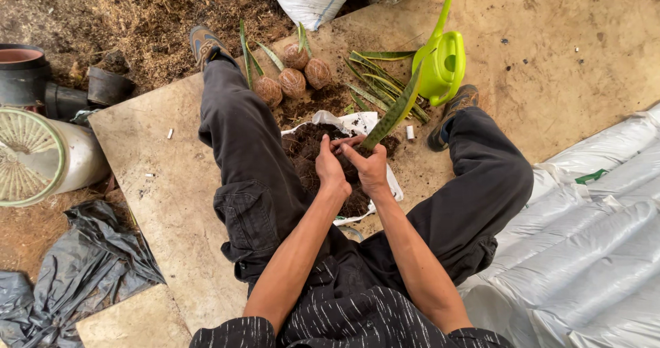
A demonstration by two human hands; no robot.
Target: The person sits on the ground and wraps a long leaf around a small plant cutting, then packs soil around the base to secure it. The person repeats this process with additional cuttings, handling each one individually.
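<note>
Long green leaf cutting point(394, 112) rises from hands, long axis slanting up-right toward green watering can point(443, 63). Base pinched between right hand point(372, 168) and left hand point(331, 167), pressed together over soil pile point(311, 147) on white sheet point(361, 122); right hand nearer, exact grip likely hidden.

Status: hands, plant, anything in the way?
Left hand and right hand both closed on the plant base, over the soil pile. Nothing blocking.

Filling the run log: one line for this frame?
left hand: on soil | right hand: holds leaf cutting | wrapped balls behind | watering can right
</note>
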